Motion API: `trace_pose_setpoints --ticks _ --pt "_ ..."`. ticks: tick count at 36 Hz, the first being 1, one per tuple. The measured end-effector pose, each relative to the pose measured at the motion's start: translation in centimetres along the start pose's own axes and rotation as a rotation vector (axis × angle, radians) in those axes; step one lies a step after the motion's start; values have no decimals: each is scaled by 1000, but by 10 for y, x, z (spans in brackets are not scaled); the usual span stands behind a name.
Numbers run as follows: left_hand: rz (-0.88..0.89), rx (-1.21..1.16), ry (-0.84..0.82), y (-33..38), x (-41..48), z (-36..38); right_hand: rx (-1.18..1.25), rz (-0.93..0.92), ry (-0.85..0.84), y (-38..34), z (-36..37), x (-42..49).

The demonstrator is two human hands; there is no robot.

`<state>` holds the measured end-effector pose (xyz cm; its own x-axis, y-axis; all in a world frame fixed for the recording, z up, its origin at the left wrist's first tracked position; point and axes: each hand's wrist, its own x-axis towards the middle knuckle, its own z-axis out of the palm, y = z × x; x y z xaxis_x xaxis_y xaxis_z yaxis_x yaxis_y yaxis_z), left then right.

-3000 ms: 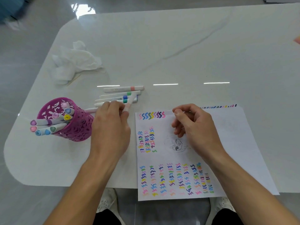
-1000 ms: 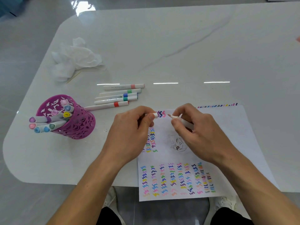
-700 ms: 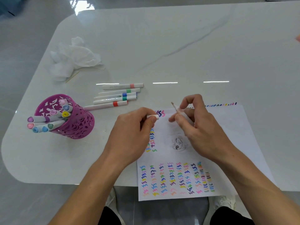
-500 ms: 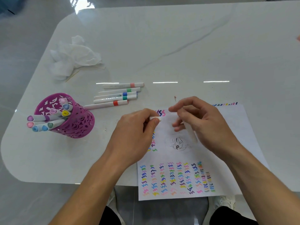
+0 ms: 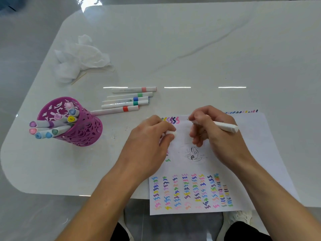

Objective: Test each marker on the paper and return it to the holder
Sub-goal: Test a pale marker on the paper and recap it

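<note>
From the head camera, looking down: a glossy white table (image 5: 191, 49) with faint grey veining and rounded corners fills most of the view. On its near right lies a sheet of white paper (image 5: 260, 153), flat, its near edge overhanging the table's near edge; it carries columns of small coloured zigzag strokes along the bottom, a short row of them at the top left, and a small pencil sketch in the middle. The right hand (image 5: 213, 134) grips a slim white marker (image 5: 225, 127) in a writing hold, tip down near the paper's top edge just right of the zigzag row, the barrel slanting out to the right. The left hand (image 5: 151, 145) rests on the paper's left edge, fingers curled around a small white piece (probably the cap, though it is too hidden to tell). At the left stands a magenta cylindrical holder (image 5: 81, 129) with cut-out lacework walls, thick pastel-ended markers leaning out of it toward the left. Between holder and paper, farther back, five thin white loose markers (image 5: 126, 100) with coloured bands lie side by side. Far left sits a crumpled white tissue (image 5: 81, 56). The far and right stretches of the table are bare.
</note>
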<state>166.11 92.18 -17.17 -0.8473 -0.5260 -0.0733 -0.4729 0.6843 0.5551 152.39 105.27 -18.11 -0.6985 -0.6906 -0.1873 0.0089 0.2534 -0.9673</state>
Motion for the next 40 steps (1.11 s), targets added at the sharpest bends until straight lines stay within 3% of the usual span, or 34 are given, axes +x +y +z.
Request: trace_pose_setpoints --ticks 23,40 --pt "93 124 19 -6 -1 13 -14 -51 127 19 16 8" --pt "65 123 13 -8 0 12 -20 -25 85 20 19 10"
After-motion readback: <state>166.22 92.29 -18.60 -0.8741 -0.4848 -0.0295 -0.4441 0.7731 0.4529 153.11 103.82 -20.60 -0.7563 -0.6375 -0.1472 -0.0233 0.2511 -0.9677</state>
